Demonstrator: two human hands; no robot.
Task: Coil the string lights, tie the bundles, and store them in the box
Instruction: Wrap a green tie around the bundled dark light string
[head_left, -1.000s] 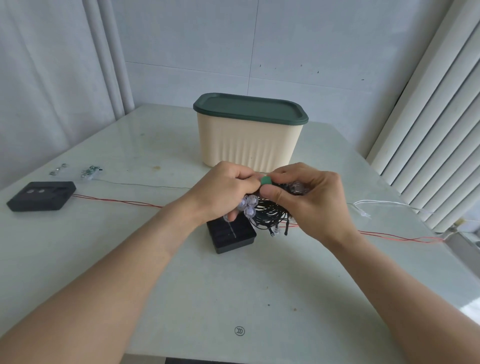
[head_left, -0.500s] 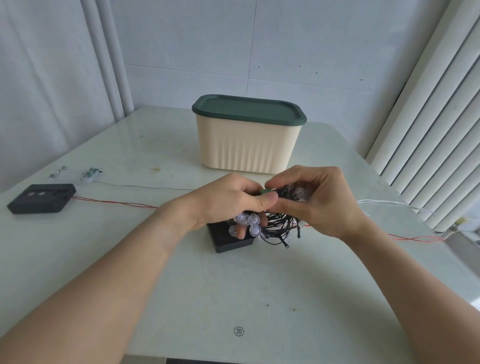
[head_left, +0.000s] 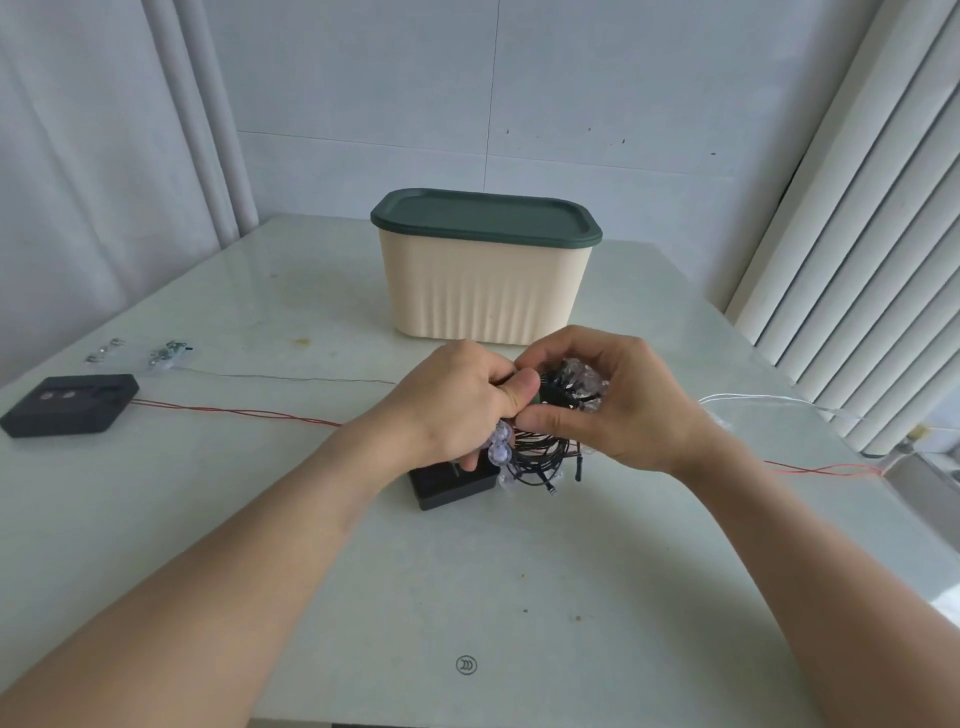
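Above the middle of the table I hold a coiled bundle of black-wired string lights (head_left: 540, 457) with clear round bulbs. My left hand (head_left: 457, 400) grips its left side, thumb laid across the top. My right hand (head_left: 608, 400) curls round the right side, where bulbs show between the fingers. A green tie peeks out between the two thumbs. Under the bundle lies its black battery box (head_left: 452, 486). The cream storage box (head_left: 485, 291) with a dark green lid (head_left: 485, 215) stands shut just behind my hands.
A second black battery box (head_left: 70, 404) lies at the left edge, its red wire (head_left: 234, 413) running across the table to the right. Small bulbs and a thin wire (head_left: 171, 351) lie behind it. A white wire (head_left: 753, 400) trails at the right, near the blinds.
Both hands have shifted slightly on the bundle; the left thumb now lies across its top and the green tie is mostly covered. The bundle stays at the same place.
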